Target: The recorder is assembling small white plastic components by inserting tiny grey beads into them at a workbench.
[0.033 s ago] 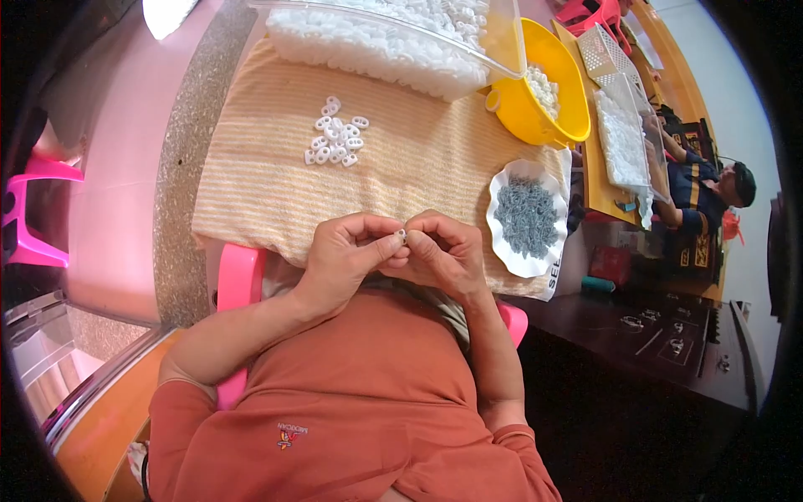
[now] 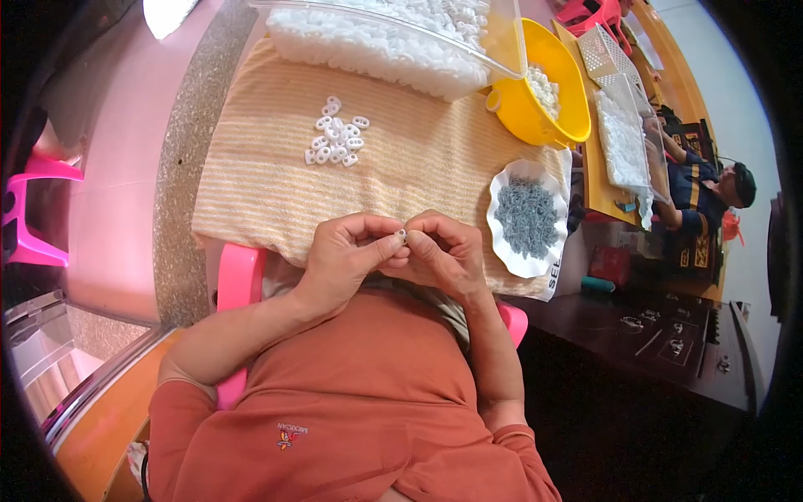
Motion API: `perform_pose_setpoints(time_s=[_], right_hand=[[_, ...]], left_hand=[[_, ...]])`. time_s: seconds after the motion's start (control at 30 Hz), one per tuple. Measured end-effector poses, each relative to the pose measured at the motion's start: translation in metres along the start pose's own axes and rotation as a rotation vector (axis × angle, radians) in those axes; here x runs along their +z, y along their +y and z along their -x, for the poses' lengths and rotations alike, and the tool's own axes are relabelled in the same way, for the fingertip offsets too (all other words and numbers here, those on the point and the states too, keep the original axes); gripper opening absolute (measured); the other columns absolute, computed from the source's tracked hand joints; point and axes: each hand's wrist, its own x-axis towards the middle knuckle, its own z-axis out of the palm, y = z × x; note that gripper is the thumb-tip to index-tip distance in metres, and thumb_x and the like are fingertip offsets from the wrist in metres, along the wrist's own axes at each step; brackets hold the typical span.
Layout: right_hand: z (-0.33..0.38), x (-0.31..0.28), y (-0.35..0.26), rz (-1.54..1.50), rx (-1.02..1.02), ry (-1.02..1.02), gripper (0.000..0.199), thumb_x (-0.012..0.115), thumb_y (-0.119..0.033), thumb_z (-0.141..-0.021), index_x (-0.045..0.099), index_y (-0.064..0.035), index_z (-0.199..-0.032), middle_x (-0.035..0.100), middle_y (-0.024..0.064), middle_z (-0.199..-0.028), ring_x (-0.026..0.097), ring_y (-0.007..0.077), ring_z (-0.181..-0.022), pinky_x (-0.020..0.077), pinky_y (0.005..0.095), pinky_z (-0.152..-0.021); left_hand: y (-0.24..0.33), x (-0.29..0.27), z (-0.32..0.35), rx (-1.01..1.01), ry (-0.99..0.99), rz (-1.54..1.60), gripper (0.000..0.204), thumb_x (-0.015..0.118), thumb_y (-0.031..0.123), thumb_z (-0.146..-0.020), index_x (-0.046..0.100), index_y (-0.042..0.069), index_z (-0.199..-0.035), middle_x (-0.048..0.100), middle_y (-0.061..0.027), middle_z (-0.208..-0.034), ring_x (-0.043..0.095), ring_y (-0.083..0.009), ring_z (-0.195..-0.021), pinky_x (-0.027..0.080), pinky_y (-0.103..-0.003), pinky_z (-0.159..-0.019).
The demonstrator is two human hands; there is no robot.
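Observation:
Above the near edge of a striped cloth (image 2: pixel 268 176), my two hands meet fingertip to fingertip. My left hand (image 2: pixel 347 255) pinches a small white plastic piece with a hole (image 2: pixel 401 235) between thumb and forefinger. Thumb and fingertips of my right hand (image 2: pixel 447 255) close on the same piece from the other side. Fingers cover most of it. Farther out on the cloth lies a loose pile of white two-hole plastic pieces (image 2: pixel 337 138). To the right of my hands, a white scalloped dish (image 2: pixel 524 269) holds many small grey coils that look like springs (image 2: pixel 527 216).
A clear bin (image 2: pixel 510 38) heaped with white pieces stands at the far edge. Beside it is a yellow bowl (image 2: pixel 571 105) with cream-coloured pieces. At right another person (image 2: pixel 703 188) sits by a second clear box (image 2: pixel 657 142). A pink stool (image 2: pixel 38 209) stands at left.

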Motion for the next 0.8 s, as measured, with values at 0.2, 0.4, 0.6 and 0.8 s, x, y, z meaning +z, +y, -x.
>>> perform_pose_setpoints(time_s=[0.2, 0.4, 0.6, 0.8], right_hand=[[0.000, 0.002, 0.000, 0.039, -0.021, 0.006, 0.011, 0.058, -0.006, -0.092, 0.062, 0.0035, -0.091, 0.063, 0.0041, -0.087, 0.056, 0.0079, -0.081, 0.0456, 0.0216, -0.073], [-0.001, 0.001, 0.001, 0.122, -0.052, -0.008, 0.011, 0.058, -0.007, -0.092, 0.062, 0.0030, -0.088, 0.063, 0.0042, -0.083, 0.056, 0.0085, -0.078, 0.0452, 0.0218, -0.070], [-0.001, -0.001, -0.001, 0.125, -0.067, -0.018, 0.016, 0.059, -0.013, -0.092, 0.063, 0.0016, -0.086, 0.063, 0.0024, -0.079, 0.056, 0.0065, -0.072, 0.0454, 0.0205, -0.065], [-0.002, -0.002, -0.006, 0.022, 0.046, -0.049, 0.016, 0.057, -0.012, -0.093, 0.062, 0.0021, -0.088, 0.065, 0.0028, -0.080, 0.059, 0.0069, -0.073, 0.0477, 0.0204, -0.066]], left_hand=[[-0.001, -0.001, 0.000, 0.018, -0.003, -0.009, 0.019, 0.062, 0.003, -0.088, 0.061, -0.005, -0.105, 0.066, -0.0104, -0.094, 0.065, -0.0128, -0.080, 0.056, -0.024, -0.073], [-0.002, -0.001, 0.000, 0.016, 0.007, -0.015, 0.019, 0.063, 0.004, -0.088, 0.061, -0.005, -0.105, 0.066, -0.0102, -0.093, 0.065, -0.0125, -0.080, 0.055, -0.024, -0.073], [-0.002, -0.001, -0.001, 0.028, -0.021, -0.078, 0.017, 0.063, 0.003, -0.088, 0.062, -0.005, -0.103, 0.067, -0.0099, -0.092, 0.065, -0.0121, -0.078, 0.055, -0.023, -0.072], [-0.001, 0.000, -0.001, 0.010, 0.001, -0.075, 0.017, 0.062, 0.002, -0.088, 0.062, -0.006, -0.103, 0.066, -0.0098, -0.091, 0.065, -0.0123, -0.079, 0.055, -0.024, -0.072]])
